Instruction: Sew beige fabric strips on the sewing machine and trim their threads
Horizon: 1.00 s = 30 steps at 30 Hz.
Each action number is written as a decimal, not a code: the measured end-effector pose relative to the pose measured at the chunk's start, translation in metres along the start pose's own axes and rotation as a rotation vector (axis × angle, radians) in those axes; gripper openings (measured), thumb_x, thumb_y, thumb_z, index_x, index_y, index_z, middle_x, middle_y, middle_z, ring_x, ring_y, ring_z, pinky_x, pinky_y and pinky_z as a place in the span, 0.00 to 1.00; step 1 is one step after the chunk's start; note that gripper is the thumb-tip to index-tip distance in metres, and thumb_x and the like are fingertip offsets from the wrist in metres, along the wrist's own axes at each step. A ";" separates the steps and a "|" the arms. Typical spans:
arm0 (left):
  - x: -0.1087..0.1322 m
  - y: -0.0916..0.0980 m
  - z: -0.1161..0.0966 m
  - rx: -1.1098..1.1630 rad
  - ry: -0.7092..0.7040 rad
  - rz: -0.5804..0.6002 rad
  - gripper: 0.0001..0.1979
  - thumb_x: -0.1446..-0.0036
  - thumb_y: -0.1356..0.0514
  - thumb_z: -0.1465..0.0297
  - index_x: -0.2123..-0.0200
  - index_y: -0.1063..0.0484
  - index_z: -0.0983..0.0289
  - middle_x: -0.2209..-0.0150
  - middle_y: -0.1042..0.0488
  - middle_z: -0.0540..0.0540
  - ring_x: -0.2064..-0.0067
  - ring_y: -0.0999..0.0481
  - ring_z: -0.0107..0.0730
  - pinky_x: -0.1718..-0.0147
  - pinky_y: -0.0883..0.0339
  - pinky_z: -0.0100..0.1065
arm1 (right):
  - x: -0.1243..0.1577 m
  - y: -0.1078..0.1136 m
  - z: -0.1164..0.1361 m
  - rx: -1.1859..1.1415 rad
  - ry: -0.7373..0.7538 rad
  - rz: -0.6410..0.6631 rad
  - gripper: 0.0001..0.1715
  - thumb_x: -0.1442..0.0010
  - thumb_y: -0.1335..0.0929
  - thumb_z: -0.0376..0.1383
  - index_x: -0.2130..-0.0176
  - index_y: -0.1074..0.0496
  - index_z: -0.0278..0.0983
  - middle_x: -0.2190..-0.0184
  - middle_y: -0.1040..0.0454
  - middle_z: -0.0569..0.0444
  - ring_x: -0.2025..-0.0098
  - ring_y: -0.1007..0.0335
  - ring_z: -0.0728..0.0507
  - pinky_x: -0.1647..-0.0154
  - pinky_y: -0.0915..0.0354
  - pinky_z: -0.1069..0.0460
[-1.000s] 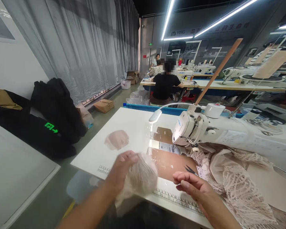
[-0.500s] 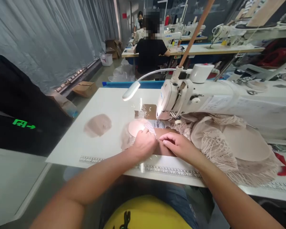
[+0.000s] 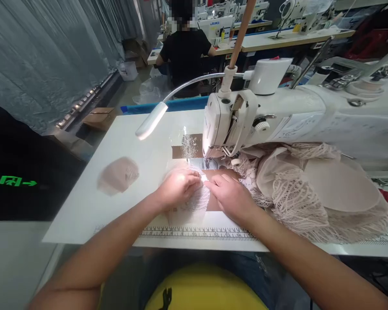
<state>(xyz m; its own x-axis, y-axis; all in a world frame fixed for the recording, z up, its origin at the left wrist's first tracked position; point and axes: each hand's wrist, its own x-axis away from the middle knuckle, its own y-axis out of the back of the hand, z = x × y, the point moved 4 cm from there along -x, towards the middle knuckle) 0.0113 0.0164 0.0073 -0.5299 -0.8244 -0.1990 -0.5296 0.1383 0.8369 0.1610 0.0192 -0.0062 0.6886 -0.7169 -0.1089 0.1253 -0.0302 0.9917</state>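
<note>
A pale pink lace fabric piece lies on the table just in front of the sewing machine's needle area. My left hand rests over its left part, fingers curled and pinching its upper edge. From the right, my right hand pinches the same edge, its fingertips close to the left ones. The sewing machine stands right behind both hands, its presser foot near the fabric's far edge. What lies beneath my left palm is hidden.
A bundle of beige lace fabric with smooth cups fills the table at right, under the machine arm. Another beige piece lies at left. A lit lamp hangs over the table. A printed ruler runs along the front edge. A person sits beyond.
The lace piece now lies spread toward the table's front. My left hand has opened out from a fist-like curl onto it, and my right fingers have met its edge. The view has shifted.
</note>
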 end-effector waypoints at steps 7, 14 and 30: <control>-0.015 -0.018 0.012 -0.276 -0.115 -0.031 0.17 0.36 0.52 0.71 0.50 0.28 0.69 0.49 0.26 0.63 0.56 0.27 0.40 0.59 0.29 0.42 | -0.006 -0.006 -0.009 0.048 -0.096 -0.052 0.22 0.42 0.40 0.22 0.54 0.27 0.35 0.65 0.29 0.49 0.66 0.43 0.44 0.68 0.47 0.51; -0.029 -0.016 0.023 -0.303 -0.143 -0.002 0.18 0.37 0.52 0.73 0.49 0.28 0.70 0.47 0.28 0.61 0.59 0.30 0.40 0.59 0.31 0.43 | -0.013 -0.008 -0.014 0.033 -0.162 -0.054 0.22 0.43 0.39 0.22 0.54 0.26 0.36 0.66 0.29 0.50 0.65 0.41 0.42 0.64 0.46 0.50; -0.033 -0.013 0.035 -0.261 -0.199 -0.026 0.19 0.39 0.51 0.73 0.47 0.30 0.68 0.46 0.28 0.59 0.53 0.30 0.42 0.57 0.32 0.45 | -0.017 -0.012 -0.016 0.026 -0.185 -0.011 0.26 0.43 0.40 0.22 0.49 0.29 0.37 0.65 0.28 0.49 0.65 0.38 0.43 0.65 0.43 0.50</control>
<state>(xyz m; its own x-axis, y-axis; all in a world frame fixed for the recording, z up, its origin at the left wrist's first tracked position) 0.0125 0.0610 -0.0150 -0.6516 -0.6985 -0.2960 -0.3702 -0.0478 0.9277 0.1594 0.0425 -0.0176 0.5440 -0.8322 -0.1071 0.1120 -0.0544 0.9922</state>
